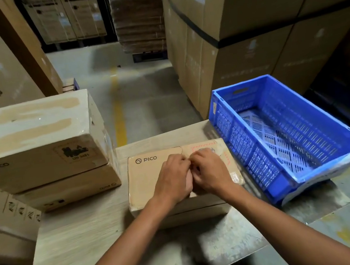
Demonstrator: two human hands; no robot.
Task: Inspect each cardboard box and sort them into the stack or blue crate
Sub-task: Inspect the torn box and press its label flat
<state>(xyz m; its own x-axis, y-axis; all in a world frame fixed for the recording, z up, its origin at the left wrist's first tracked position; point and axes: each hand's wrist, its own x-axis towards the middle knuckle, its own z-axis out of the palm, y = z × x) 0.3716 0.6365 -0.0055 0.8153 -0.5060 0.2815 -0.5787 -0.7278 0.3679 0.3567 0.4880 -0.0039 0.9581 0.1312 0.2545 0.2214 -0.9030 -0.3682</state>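
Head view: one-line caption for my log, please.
Left hand and right hand pinch at the top of the PICO box, between a two-box stack and the empty blue crate.

— Where's the PICO box [149, 177] lying?
— It's lying flat, logo up, red marks showing, between the two-box stack [37, 151] sitting left and the blue crate [232, 133] standing right, slatted floor showing.

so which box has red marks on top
The middle box under the left hand and right hand, beside the blue crate. The stacked boxes on the left show none.
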